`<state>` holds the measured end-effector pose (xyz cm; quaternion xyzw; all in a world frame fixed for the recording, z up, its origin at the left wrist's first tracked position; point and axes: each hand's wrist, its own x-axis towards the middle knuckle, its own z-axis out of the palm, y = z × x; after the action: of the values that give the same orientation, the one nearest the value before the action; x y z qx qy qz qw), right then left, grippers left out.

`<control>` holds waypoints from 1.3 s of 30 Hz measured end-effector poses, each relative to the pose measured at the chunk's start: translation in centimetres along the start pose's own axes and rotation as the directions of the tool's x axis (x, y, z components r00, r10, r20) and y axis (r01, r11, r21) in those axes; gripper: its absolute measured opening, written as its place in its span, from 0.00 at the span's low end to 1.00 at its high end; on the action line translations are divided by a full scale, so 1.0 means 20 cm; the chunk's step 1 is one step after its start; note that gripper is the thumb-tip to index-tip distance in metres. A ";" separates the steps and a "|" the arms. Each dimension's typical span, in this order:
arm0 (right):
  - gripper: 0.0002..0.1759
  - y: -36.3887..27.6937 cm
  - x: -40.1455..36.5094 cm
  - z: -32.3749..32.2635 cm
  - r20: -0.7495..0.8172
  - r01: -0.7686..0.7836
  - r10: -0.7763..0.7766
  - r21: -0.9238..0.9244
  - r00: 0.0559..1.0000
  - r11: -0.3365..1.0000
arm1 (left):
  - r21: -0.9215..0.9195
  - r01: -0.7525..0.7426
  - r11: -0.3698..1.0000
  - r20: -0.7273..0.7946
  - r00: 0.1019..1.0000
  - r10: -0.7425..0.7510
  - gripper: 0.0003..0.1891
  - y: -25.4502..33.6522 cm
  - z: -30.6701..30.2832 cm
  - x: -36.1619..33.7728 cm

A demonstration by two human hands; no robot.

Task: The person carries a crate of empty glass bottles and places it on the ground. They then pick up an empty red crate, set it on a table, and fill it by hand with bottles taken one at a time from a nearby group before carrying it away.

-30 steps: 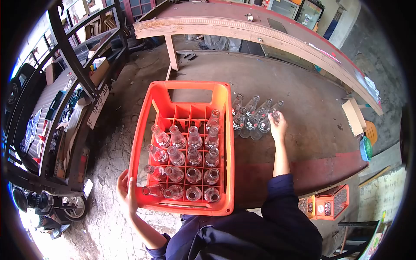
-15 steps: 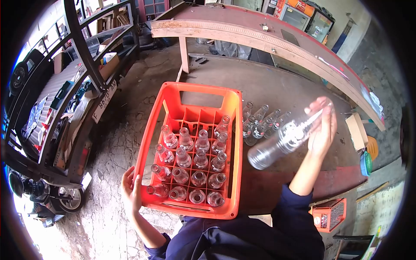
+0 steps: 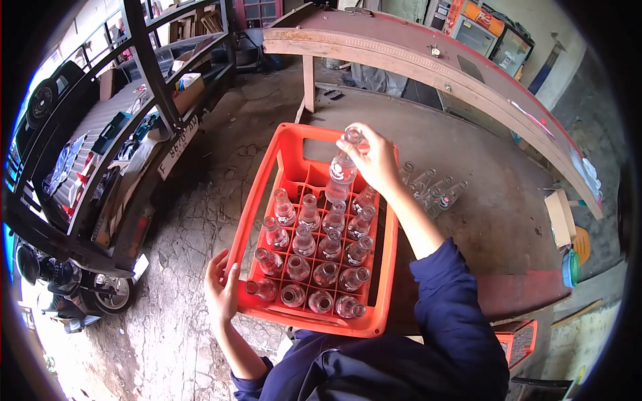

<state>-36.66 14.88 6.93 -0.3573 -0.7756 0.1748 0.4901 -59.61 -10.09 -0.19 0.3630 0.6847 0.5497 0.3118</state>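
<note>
Beside a cracked floor (image 3: 167, 281), the bottle (image 3: 340, 175) points mouth up, roughly upright.

Working garage or storage bay, by the look of it, with some drinks trade. Dark-framed truck bed (image 3: 144, 60) with number plate (image 3: 178, 148), upper left; motorbike (image 3: 103, 291), lower left. Cracked bare concrete floor (image 3: 184, 227). Long worn red-topped table (image 3: 394, 37) across the top. Glass-door drinks fridges (image 3: 511, 52), upper right. Orange-red crate (image 3: 253, 204) of glass bottles (image 3: 303, 242), centre.
</note>
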 end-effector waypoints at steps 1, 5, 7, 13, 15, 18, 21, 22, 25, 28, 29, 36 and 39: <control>0.16 0.03 -0.01 0.02 0.050 -0.067 0.067 0.001 0.996 0.998 | 0.005 -0.004 1.000 -0.006 1.000 0.004 0.20 0.01 0.00 0.00; 0.16 0.19 -0.08 0.09 0.141 -0.073 0.068 0.033 0.988 0.997 | 0.031 -0.031 0.999 -0.021 0.999 0.032 0.20 0.00 0.00 0.00; 0.16 0.23 -0.10 0.09 0.189 -0.045 0.045 -0.007 0.981 0.999 | 0.032 -0.040 0.999 -0.016 0.999 0.040 0.20 -0.01 0.01 0.00; 0.18 0.30 -0.18 0.10 0.392 -0.051 0.140 -0.228 0.910 0.972 | 0.017 -0.050 0.999 -0.004 0.999 0.050 0.20 -0.02 0.00 0.01; 0.17 0.33 -0.20 0.11 0.458 -0.034 0.156 -0.265 0.875 0.964 | 0.005 -0.073 0.997 -0.003 0.997 0.073 0.20 -0.05 0.00 0.02; 0.18 0.31 -0.21 0.07 0.547 0.001 0.159 -0.280 0.822 0.960 | 0.001 -0.057 0.998 0.004 0.998 0.057 0.20 -0.04 0.00 0.01; 0.17 0.15 -0.23 -0.08 0.120 0.028 -0.011 -0.141 0.993 0.990 | 0.004 -0.059 0.998 0.002 0.998 0.059 0.20 -0.04 0.01 0.01; 0.17 0.14 -0.25 -0.14 -0.068 0.036 -0.048 -0.161 0.997 0.986 | 0.008 -0.059 0.998 0.001 0.998 0.059 0.20 -0.04 0.01 0.01; 0.18 0.23 -0.44 -0.34 -0.605 -0.225 0.032 -0.247 0.796 0.943 | 0.019 -0.062 0.998 0.008 0.998 0.062 0.20 -0.03 0.01 0.01; 0.25 0.45 -0.64 -0.43 -0.725 -0.382 0.127 -0.198 0.677 0.903 | 0.022 -0.081 0.996 0.018 0.997 0.081 0.19 -0.03 0.01 0.02; 0.27 0.50 -0.69 -0.44 -0.694 -0.406 0.160 -0.205 0.702 0.891 | 0.018 -0.068 0.998 0.014 0.998 0.068 0.19 -0.03 0.01 0.01; 0.26 0.74 -0.73 -0.47 -0.519 -0.398 0.206 -0.291 0.829 0.870 | 0.013 -0.056 0.998 -0.003 0.998 0.056 0.20 -0.08 -0.01 0.02; 0.21 0.80 -0.78 -0.46 -0.542 -0.432 0.271 -0.193 0.795 0.881 | 0.026 -0.040 0.999 -0.005 0.999 0.041 0.20 -0.05 0.00 0.01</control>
<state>-18.29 13.84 -8.65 -0.6010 -0.5580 0.0427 0.5706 -59.88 -10.11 -1.11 0.3791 0.6851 0.5482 0.2939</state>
